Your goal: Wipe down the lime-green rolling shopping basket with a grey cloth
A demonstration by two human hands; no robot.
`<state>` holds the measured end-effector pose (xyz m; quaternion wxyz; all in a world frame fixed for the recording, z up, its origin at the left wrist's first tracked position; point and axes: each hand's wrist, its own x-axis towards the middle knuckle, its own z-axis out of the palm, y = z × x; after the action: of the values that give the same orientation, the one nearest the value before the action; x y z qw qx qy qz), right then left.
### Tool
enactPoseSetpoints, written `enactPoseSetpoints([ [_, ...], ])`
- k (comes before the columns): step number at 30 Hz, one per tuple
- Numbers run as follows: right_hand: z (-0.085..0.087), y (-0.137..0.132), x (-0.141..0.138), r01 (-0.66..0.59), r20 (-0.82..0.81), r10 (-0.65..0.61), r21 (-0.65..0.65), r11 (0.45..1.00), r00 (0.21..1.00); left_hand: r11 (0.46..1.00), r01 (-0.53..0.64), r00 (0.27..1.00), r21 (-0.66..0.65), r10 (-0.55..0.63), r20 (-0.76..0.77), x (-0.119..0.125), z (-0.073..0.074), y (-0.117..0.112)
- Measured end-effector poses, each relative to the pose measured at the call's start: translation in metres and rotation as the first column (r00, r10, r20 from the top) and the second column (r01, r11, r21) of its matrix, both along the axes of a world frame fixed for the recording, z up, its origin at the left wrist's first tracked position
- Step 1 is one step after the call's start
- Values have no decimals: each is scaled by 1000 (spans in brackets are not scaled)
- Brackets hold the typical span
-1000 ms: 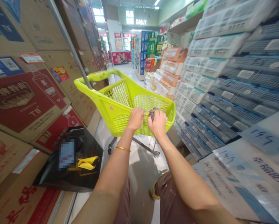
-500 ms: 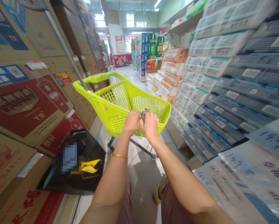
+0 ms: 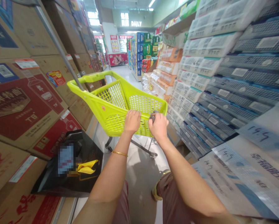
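A lime-green plastic shopping cart (image 3: 111, 119) with perforated walls stands turned sideways ahead of me. My left hand (image 3: 132, 120) is closed over its near rim, knuckles up. A gold bangle (image 3: 120, 153) circles that wrist. To the right, at the same rim, my right hand (image 3: 158, 125) is closed on a small, dark grey, crumpled cloth-like piece (image 3: 153, 115); most of it is hidden by the fingers. A gap separates the two hands. Nothing shows inside the part of the cart basket that I can see.
Stacked cartons (image 3: 29, 99) line the left side, with a black bag (image 3: 83, 183) by them. Packs of tissue paper (image 3: 200, 65) rise on the right. A metal pole (image 3: 57, 40) slants down behind the cart handle. Tiled floor (image 3: 139, 180) runs along the aisle.
My hands have moved apart along the cart rim; the right one slid rightward, carrying the grey piece. My view has turned slightly right, and a foot has shifted.
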<state>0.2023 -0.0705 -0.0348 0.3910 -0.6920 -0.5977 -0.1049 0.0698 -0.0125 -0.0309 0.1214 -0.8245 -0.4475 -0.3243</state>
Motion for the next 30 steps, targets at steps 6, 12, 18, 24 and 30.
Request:
enactPoseSetpoints([
  [6,0,7,-14,-59,-21,59,-6,998,998,1000,3,1000,-6,-3,-28,6,-1,-2],
  [12,-1,17,-30,-122,18,122,6,993,992,994,69,998,-90,-70,-2,5,3,-2],
  [18,-4,11,-21,-140,120,142,-26,990,983,998,31,999,-56,-31,-14,4,3,-1],
  [24,-4,-2,-1,1,64,1,-39,999,998,999,29,999,-29,-29,18,6,0,-2],
  [30,-4,-2,1,26,-4,-27,-25,999,1000,998,24,999,-54,-22,46,12,-2,-3],
])
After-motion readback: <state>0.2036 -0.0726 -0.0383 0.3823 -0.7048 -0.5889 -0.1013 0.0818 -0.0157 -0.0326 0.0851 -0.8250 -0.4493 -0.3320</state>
